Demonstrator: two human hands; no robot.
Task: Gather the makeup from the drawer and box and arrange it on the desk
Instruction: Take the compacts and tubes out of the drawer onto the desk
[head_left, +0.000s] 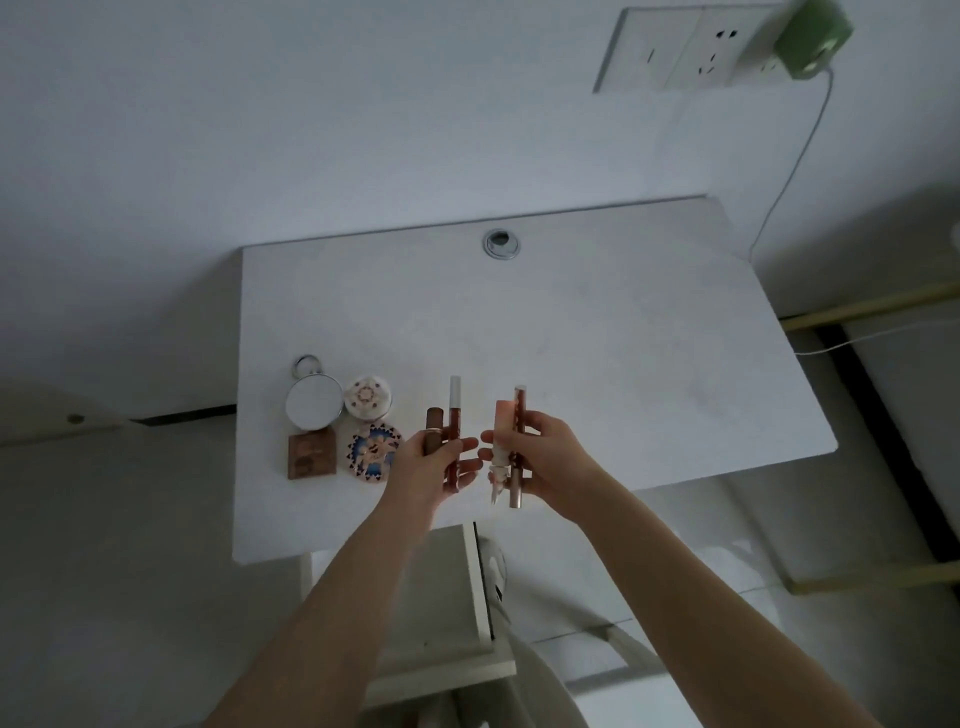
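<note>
Both hands hover over the front left part of the white desk (597, 338). My left hand (434, 465) holds a short brown lipstick tube (432, 420) and a slim lip gloss with a white cap (455, 410). My right hand (545, 460) grips a pink-and-white tube (503, 431) together with a thin copper-coloured stick (519, 415). On the desk to the left lie a round mirror compact (314, 401), a patterned round powder jar (368, 397), a brown square palette (311, 456) and a colourful round compact (372, 451).
A metal cable grommet (502, 243) sits at the desk's back edge. A wall socket panel (675, 49) holds a green charger (813, 39) with a white cable hanging down at the right. A white drawer unit (452, 597) stands below the desk's front edge.
</note>
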